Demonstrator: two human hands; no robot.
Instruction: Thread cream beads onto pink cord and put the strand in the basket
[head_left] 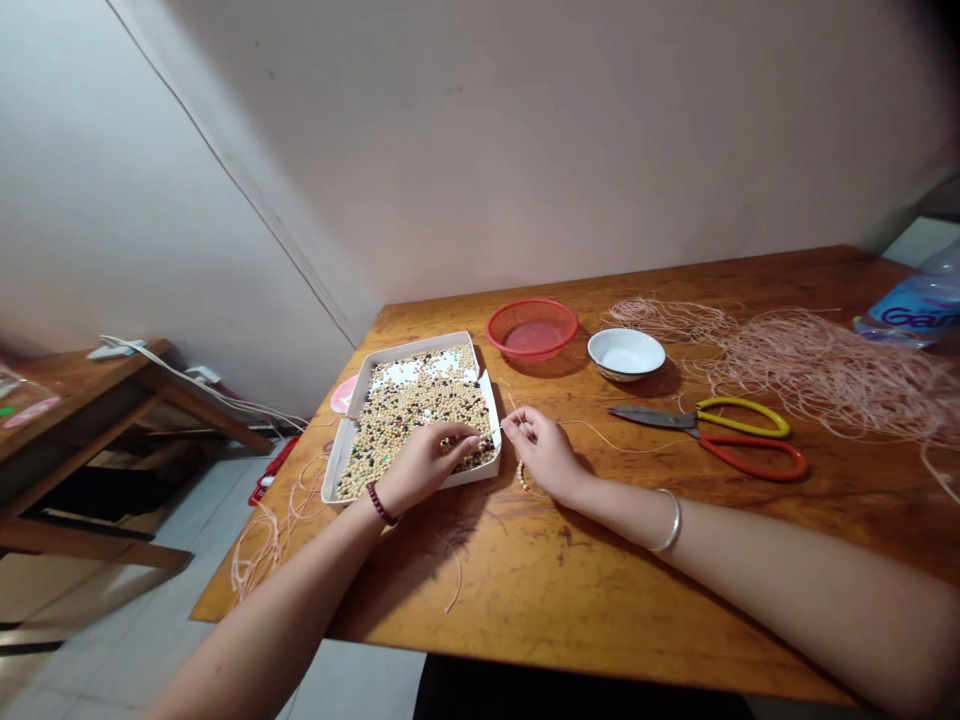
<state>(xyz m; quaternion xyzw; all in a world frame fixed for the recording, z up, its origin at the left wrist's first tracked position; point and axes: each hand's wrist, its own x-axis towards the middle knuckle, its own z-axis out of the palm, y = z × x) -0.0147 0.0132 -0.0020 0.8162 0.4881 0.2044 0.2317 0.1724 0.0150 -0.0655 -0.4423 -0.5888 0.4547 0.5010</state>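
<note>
My left hand (433, 458) is over the near right part of a white box (491, 405) full of small beads (412, 415), mostly tan, with black and a few green ones. Its thumb and fingers are drawn together; whatever is between them is too small to make out. Just right of the box, my right hand (551, 458) pinches a thin pale cord (513, 402), whose end sticks up past the fingertips. A short strand of tan beads (521, 475) hangs below that hand, against the wooden table (570, 590).
Behind the hands stand a red plastic basket (532, 335) and a white bowl (626, 352). Scissors (709, 430) with yellow and red handles lie to the right, before a tangled heap of pink cord (832, 370). A bottle (915, 305) is far right; loose cords (277, 530) lie left.
</note>
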